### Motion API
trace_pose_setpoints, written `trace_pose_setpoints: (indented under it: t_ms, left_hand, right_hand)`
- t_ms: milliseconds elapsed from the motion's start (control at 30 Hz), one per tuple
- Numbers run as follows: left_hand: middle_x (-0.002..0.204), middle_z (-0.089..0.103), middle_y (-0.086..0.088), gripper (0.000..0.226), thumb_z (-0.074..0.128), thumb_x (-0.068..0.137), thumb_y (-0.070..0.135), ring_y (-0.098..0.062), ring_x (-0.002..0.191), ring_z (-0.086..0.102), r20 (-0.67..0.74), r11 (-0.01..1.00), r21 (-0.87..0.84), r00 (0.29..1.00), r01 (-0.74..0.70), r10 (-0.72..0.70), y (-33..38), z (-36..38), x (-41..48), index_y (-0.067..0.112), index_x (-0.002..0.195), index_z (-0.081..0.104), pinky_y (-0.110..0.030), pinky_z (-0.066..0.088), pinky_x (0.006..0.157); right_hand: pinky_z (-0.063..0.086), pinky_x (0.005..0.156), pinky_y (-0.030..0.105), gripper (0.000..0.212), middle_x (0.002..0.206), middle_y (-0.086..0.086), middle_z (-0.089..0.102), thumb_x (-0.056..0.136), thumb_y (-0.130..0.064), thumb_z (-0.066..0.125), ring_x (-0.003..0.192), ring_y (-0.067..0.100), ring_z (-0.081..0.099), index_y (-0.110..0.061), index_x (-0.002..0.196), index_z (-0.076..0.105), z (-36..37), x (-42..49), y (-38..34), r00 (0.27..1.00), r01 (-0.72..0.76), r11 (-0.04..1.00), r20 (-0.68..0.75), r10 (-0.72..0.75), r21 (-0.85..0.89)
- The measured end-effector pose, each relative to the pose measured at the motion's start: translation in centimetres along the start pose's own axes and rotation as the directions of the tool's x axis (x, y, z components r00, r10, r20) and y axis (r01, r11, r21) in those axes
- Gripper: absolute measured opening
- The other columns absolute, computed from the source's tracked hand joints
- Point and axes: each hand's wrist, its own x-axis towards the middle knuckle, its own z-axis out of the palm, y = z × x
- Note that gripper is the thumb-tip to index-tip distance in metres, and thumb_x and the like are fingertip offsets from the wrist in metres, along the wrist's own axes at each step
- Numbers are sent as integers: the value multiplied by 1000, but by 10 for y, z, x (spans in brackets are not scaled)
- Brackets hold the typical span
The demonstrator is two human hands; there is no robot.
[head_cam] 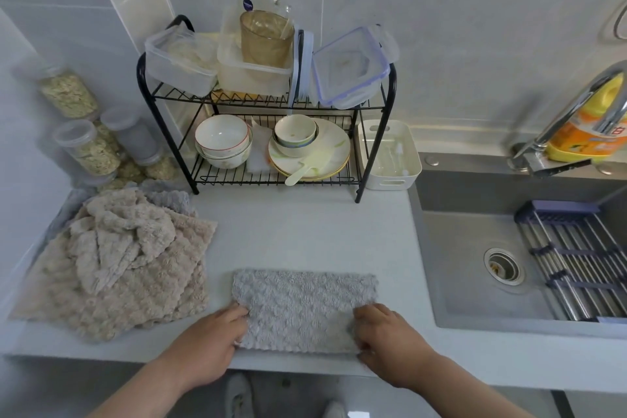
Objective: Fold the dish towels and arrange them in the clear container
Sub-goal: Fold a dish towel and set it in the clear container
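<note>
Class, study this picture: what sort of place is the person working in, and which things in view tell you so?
Probably a home kitchen: a sink with a tap, a dish rack holding bowls and plates, and a grey dish towel gripped by the left hand and right hand.

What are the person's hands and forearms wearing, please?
The left hand and right hand are bare, without gloves. Both forearms are bare to the frame's edge, with no sleeves, watch or bracelet. A pale speck at a left finger may be a ring, but it is too small to tell.
</note>
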Motion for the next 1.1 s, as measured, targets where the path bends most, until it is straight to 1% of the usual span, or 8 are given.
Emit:
trace_pose_setpoints:
  t_ms: [133, 267, 367, 467, 633, 833, 967, 1100]
  left_hand:
    - [132, 47, 9, 18, 51, 85, 37, -11, 127, 42, -36, 994, 108, 999, -20, 24, 1, 6, -5, 27, 72, 46, -28, 35, 102]
    - [113, 57, 12, 26, 44, 86, 47, -13, 107, 55, -304, 995, 103, 952, 15, 17, 6, -5, 6, 29, 88, 64, -37, 48, 98]
    - [158, 3, 13, 68, 47, 91, 52, -11, 147, 3, -108, 995, 63, 992, 72, -65, 9, -9, 28, 32, 150, 21, -31, 5, 116]
    - [152, -22, 14, 88, 46, 87, 64, -6, 140, -21, 56, 986, 114, 990, 124, -131, 6, -11, 44, 33, 151, -6, -33, -8, 118]
    - [156, -21, 14, 88, 46, 88, 62, -9, 146, -18, 61, 985, 120, 989, 123, -131, -11, -21, 70, 34, 152, -6, -38, -4, 120]
    - [159, -15, 11, 89, 49, 86, 63, -11, 147, -14, 49, 988, 104, 992, 114, -120, -22, -45, 116, 33, 153, -1, -39, -1, 120]
    - [158, -13, 10, 94, 33, 78, 75, -11, 147, -13, -74, 995, 50, 994, 90, -86, -38, -45, 118, 27, 154, 3, -31, -2, 120]
    - [159, -12, 8, 93, 6, 76, 84, -10, 146, -14, -125, 981, 138, 985, 135, -118, -58, -27, 92, 31, 152, -5, -33, -6, 120]
  right_hand:
    - [52, 70, 26, 16, 101, -10, 60, 61, -43, 63, 90, 17, 63, -29, 66, 58, 12, -3, -4, 994, -17, 995, -113, 6, -93]
    - [51, 73, 32, 20, 92, -1, 64, 83, -39, 58, 83, 24, 61, -23, 75, 68, -1, 3, -11, 890, -227, 947, -345, 296, 228]
    - [44, 72, 30, 30, 94, 3, 60, 87, -35, 59, 90, 25, 59, -9, 101, 57, -21, 26, -7, 658, -653, 584, -20, 753, 482]
    - [50, 64, 29, 32, 83, 4, 63, 78, -30, 66, 76, 20, 60, -5, 96, 58, -33, 53, -8, 514, -764, 282, 283, 810, 580]
    - [55, 85, 39, 21, 97, 12, 67, 83, -8, 59, 92, 31, 64, -2, 101, 65, -44, 91, 6, 529, -703, 220, 291, 797, 676]
    - [44, 66, 29, 15, 89, 7, 60, 89, -18, 60, 76, 23, 54, -7, 100, 57, -74, 121, 30, 536, -590, 291, 96, 839, 753]
    - [35, 57, 27, 15, 80, 8, 54, 87, -27, 66, 64, 21, 47, -20, 86, 53, -74, 115, 42, 572, -499, 130, 214, 792, 857]
    - [48, 77, 41, 19, 89, 20, 64, 85, -6, 64, 80, 31, 58, 5, 100, 66, -66, 99, 52, 644, -400, -127, 377, 665, 908]
